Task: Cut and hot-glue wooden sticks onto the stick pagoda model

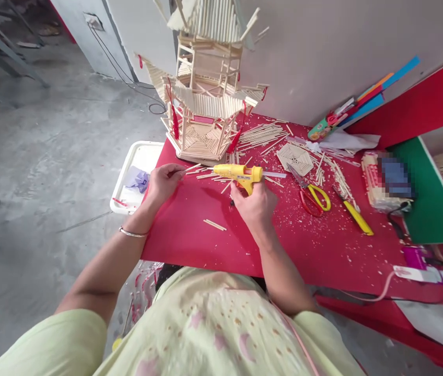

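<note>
My right hand is wrapped round the grip of a yellow hot glue gun, its nozzle pointing left and a clear glue stick coming out of its back. My left hand pinches a thin wooden stick that points toward the nozzle, a gap between them. Behind both hands stands a pagoda model made of pale sticks, with red tassels hanging from its corners. Two short sticks lie on the red table in front of the glue gun.
Right of the glue gun are a hexagonal stick panel, scissors with red and yellow handles, and a yellow-handled cutter. Loose sticks are piled behind. A white tray stands left. A power strip and cord lie at right.
</note>
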Action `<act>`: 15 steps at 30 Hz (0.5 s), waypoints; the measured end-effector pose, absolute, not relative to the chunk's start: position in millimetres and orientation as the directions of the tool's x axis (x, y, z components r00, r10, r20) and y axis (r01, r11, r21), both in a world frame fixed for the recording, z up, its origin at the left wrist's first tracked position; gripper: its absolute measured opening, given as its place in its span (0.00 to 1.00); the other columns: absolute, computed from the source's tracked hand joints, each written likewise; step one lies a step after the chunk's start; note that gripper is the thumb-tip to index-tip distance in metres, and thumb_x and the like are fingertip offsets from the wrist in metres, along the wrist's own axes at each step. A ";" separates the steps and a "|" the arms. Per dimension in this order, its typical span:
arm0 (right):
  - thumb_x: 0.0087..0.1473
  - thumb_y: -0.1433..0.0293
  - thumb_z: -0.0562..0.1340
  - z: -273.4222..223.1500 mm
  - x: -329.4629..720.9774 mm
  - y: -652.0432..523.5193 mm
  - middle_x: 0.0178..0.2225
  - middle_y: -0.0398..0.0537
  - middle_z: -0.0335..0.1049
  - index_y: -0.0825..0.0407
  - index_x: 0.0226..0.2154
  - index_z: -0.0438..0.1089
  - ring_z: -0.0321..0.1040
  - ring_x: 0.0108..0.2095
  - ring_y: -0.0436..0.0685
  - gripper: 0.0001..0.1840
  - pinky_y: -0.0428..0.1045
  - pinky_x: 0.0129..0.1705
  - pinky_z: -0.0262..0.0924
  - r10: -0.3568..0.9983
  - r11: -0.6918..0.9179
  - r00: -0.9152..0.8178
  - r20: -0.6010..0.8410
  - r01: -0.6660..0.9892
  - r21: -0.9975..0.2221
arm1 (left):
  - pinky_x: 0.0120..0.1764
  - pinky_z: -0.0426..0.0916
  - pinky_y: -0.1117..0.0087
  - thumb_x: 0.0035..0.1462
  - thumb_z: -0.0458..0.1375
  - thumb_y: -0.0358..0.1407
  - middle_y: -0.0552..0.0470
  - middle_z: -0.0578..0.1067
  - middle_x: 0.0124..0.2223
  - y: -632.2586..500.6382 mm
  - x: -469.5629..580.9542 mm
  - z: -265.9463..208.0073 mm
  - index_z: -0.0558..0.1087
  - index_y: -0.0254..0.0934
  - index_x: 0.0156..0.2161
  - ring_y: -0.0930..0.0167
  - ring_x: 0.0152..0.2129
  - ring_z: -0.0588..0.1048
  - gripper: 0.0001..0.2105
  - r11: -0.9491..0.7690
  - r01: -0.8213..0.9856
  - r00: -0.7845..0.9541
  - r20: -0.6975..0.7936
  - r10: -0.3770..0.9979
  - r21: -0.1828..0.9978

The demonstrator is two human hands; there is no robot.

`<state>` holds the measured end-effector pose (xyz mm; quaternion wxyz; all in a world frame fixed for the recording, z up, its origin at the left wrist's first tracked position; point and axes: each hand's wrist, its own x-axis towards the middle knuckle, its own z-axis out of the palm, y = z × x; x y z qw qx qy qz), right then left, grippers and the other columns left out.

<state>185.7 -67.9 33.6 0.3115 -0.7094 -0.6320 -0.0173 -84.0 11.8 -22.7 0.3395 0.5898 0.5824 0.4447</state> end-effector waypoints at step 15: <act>0.66 0.65 0.56 24.3 130.0 -5.9 0.52 0.70 0.72 0.59 0.54 0.70 0.74 0.48 0.69 0.20 0.59 0.45 0.69 0.883 0.117 -0.033 0.469 0.981 -0.152 | 0.38 0.72 0.69 0.60 0.57 0.32 0.48 0.83 0.37 6.8 -84.7 -25.2 0.83 0.36 0.38 0.69 0.31 0.77 0.11 -0.277 0.540 -0.051 0.359 0.932 0.795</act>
